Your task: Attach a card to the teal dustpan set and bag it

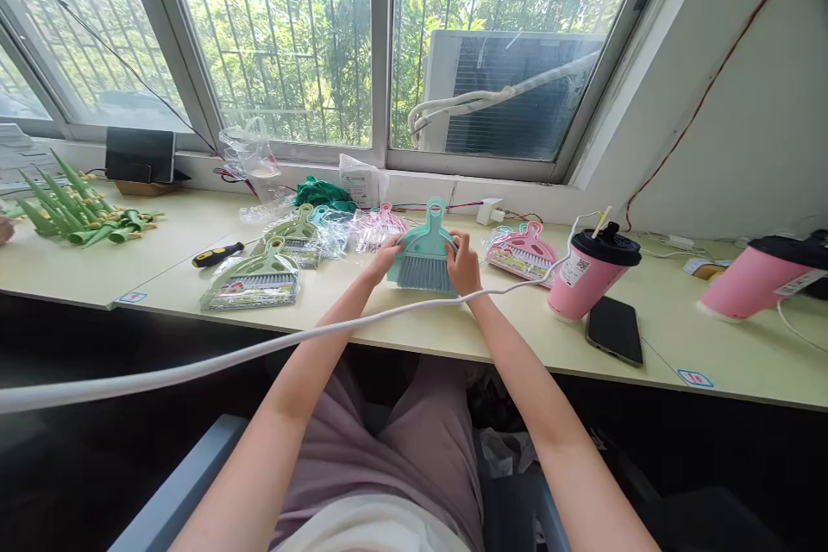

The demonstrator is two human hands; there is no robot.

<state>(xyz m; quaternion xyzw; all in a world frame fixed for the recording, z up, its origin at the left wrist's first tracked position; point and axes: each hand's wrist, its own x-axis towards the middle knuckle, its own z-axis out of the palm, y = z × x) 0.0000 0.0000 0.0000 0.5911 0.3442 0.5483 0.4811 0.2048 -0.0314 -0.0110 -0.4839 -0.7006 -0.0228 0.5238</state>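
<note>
A mint-green dustpan and brush set (427,246) stands near the table's front edge, its handle up and its grey bristles facing me. My left hand (386,259) grips its left edge. On the opposite side, my right hand (464,264) holds it with bent fingers. Left of my hands lies a green set (255,276) in clear wrapping, with another green set (297,233) behind it. A wrapped pink set (381,228) is just behind my left hand. To the right rests one more pink set (525,252), also wrapped.
A white cable (259,351) crosses in front of my forearms. On the right are a pink cup (586,276), a phone (614,329) and a second pink cup (760,280). Leftward lie a screwdriver (218,255), folded green leaves (81,207) and a tablet (140,157). Another person's hand (5,228) shows at far left.
</note>
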